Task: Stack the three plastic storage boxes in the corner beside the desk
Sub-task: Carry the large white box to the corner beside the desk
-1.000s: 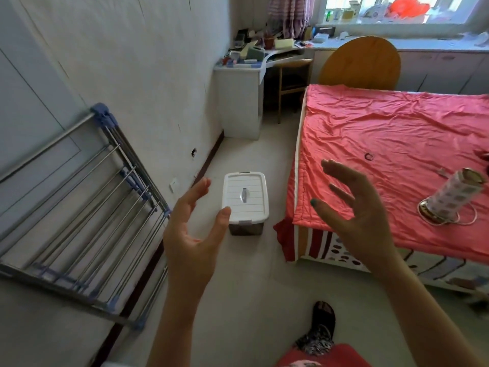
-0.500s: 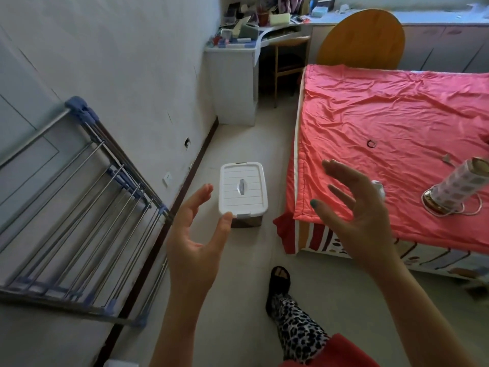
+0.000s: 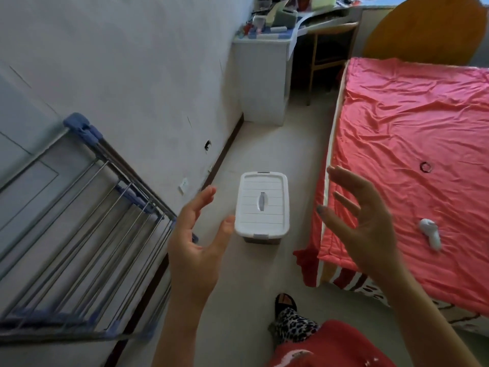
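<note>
A single plastic storage box (image 3: 262,206) with a white ribbed lid and a grey handle stands on the floor between the wall and the bed. My left hand (image 3: 197,237) is open, palm turned right, its thumb tip close to the lid's left front corner. My right hand (image 3: 362,221) is open with fingers spread, held over the bed's edge to the right of the box. Neither hand touches the box. The white desk (image 3: 260,83) stands against the wall farther ahead. No other box is in view.
A metal drying rack (image 3: 87,226) with blue joints leans along the left wall. The bed with a pink cover (image 3: 412,144) fills the right side; a white device (image 3: 430,233) and a dark ring (image 3: 425,166) lie on it. A wooden chair (image 3: 330,46) is tucked under the desk. My slippered foot (image 3: 285,304) is on the floor.
The view has moved forward and tilted down, so the box sits nearer and lower between my hands. Both hands stay open and spread. The patterned roll on the bed has left the view.
</note>
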Demonstrator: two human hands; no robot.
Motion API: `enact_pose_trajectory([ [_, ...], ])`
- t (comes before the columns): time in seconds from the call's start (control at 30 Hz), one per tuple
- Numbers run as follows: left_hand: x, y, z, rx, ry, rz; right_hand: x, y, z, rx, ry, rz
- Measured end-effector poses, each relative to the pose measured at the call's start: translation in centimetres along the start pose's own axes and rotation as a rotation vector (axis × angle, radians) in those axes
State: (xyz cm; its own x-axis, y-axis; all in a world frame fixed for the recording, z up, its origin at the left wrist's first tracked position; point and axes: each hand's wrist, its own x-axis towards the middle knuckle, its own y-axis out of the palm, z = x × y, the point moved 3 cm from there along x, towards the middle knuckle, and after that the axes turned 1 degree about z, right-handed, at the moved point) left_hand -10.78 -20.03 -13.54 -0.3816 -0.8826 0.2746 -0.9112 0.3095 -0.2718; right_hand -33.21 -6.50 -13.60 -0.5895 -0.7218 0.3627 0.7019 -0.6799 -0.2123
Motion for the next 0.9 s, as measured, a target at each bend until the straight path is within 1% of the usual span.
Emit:
enact_pose_trajectory([
  [0.13,4.6,2.3,0.4,0.033,-0.017,-0.037,5.1,-0.2,-2.2,0.027,0.006,0.051],
  [0.27,7.9,4.1,0.9,0.014,-0.047,-0.071,9.4,-0.2,-3.5,0.034,0.003,0.078],
  [0.43,11.4,5.7,1.4,0.023,-0.046,-0.058,12.8,0.2,-5.0,0.077,0.039,0.049],
  [0.63,16.8,7.1,3.7,0.003,-0.06,-0.044,16.2,1.4,-7.0,0.041,0.084,0.032],
  [0.77,21.6,7.9,5.9,-0.007,-0.073,-0.03,19.1,2.2,-8.8,0.018,0.125,-0.012],
  [0.9,27.9,8.5,8.2,-0.023,-0.061,0.022,23.4,4.1,-10.4,-0.022,0.162,-0.082],
])
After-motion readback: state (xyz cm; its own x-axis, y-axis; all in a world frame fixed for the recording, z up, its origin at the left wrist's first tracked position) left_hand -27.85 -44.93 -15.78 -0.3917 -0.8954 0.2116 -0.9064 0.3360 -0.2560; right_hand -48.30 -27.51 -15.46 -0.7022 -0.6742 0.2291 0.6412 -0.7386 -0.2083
